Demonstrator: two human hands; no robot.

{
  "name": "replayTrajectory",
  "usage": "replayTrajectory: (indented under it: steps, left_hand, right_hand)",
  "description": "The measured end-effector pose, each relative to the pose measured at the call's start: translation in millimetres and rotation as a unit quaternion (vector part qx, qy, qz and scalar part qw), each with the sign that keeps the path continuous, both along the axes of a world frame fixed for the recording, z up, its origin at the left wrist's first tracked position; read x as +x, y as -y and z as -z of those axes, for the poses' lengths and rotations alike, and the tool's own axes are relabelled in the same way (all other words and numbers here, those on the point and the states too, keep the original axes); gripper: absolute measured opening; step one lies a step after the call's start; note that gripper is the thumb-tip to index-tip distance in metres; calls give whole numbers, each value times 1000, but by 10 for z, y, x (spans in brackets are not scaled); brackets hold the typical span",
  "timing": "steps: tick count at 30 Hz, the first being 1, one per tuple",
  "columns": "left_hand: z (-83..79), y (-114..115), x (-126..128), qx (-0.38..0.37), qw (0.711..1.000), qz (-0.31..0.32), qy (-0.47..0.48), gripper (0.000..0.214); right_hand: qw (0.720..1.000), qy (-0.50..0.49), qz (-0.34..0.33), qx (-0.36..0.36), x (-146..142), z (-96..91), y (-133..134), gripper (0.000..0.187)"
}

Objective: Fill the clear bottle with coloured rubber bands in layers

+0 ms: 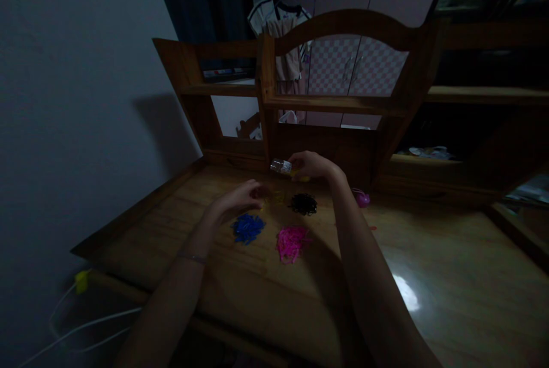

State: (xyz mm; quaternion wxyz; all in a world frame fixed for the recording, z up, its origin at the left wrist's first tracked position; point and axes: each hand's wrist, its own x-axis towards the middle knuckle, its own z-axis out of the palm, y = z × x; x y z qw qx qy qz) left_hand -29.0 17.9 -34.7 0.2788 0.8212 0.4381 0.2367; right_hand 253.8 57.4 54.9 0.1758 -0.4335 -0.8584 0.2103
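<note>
My right hand (311, 165) is closed around a small clear bottle (281, 166), which lies on its side in the air with its clear end to the left. Yellow shows in the bottle near my fingers. Over the wooden desk, my left hand (242, 195) hovers beside a yellow pile (278, 198); its fingertips are blurred, and whether they pinch anything is unclear. A blue pile (247, 228) of small strips lies just below that hand. Nearer me is a pink pile (292, 244) of similar pieces. The black pile (304, 204) of small loops sits below the bottle.
A wooden shelf unit (334, 104) rises along the desk's back edge. A purple round object (361, 198) lies right of my right forearm, with a small red piece (372, 228) nearby. White cables (98, 319) hang at the left, below the desk edge.
</note>
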Motion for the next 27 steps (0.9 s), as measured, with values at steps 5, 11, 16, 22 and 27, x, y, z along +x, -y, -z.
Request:
replayTrajectory:
  steps: [5, 11, 16, 22, 27]
  left_hand:
    - [36, -21, 14, -32, 999, 15, 27, 40]
    - [-19, 74, 65, -87, 994, 46, 39, 25]
    - [-53, 107, 89, -69, 995, 51, 45, 31]
    - [-68, 114, 121, -92, 991, 92, 29, 28]
    - [-69, 96, 132, -119, 987, 108, 22, 19]
  right_hand:
    - [1000, 1, 3, 3, 4, -3, -9, 55]
    - [1000, 2, -1, 8, -11, -2, 2, 53]
    - [1000, -1, 0, 5, -15, 4, -2, 54]
    - [1000, 3, -4, 5, -27, -4, 5, 52]
    - [1000, 5, -1, 1, -29, -8, 13, 53]
